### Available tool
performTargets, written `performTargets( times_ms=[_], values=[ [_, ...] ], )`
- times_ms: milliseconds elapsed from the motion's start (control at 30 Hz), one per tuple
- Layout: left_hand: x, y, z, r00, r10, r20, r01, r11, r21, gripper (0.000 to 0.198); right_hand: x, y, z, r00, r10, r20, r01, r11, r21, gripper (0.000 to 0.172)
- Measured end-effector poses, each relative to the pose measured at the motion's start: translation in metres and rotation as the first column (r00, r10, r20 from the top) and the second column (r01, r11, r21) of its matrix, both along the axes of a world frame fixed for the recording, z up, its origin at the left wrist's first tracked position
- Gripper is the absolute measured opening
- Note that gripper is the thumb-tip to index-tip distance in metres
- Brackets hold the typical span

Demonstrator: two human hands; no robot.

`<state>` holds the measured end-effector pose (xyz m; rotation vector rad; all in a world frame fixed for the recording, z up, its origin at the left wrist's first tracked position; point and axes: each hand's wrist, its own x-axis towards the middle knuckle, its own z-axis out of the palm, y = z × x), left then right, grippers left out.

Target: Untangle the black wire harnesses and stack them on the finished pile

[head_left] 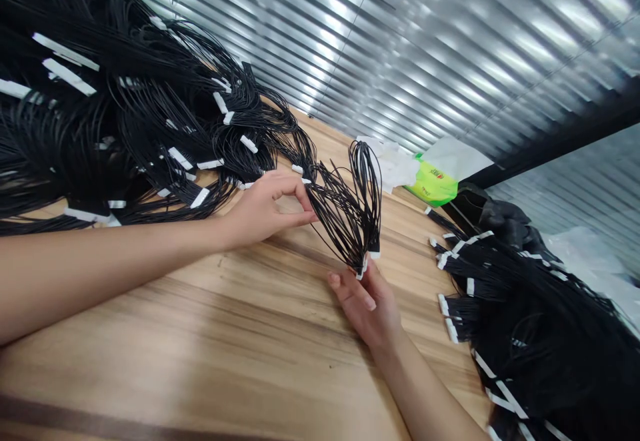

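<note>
Black wire bundle (pixel 345 217) upright over the wooden table (pixel 200 341), white connector ends (pixel 363 267) clenched in the right grip (pixel 367 304); left grip (pixel 265 211) curved against the strands, hold unclear; wire heaps left (pixel 115 121) and right (pixel 530 314), green bag (pixel 433 182) far.

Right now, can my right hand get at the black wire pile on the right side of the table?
Probably yes: the right hand is close to the black wire pile, with only wooden tabletop between them, though it grips a wire bundle.
</note>
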<state>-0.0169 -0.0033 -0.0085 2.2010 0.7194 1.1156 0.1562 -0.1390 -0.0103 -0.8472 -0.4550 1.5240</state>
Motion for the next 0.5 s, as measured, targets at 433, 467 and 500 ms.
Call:
performTargets(
  times_ms=[433,467,500],
  values=[
    [0.000,-0.010,0.001,0.994,0.107,0.017,-0.108,0.987,0.116,0.021,-0.004,-0.007,0.002,0.994,0.036,0.102,-0.034,0.999,-0.023,0.028],
    [0.001,-0.010,0.000,0.997,0.080,-0.018,-0.077,0.989,0.127,0.017,-0.004,-0.007,0.002,0.994,0.039,0.104,-0.037,0.999,-0.020,0.029],
    [0.001,-0.009,0.000,0.996,0.056,-0.062,-0.046,0.987,0.154,0.013,-0.004,-0.008,0.002,0.993,0.045,0.109,-0.043,0.999,-0.025,0.029]
  ],
)
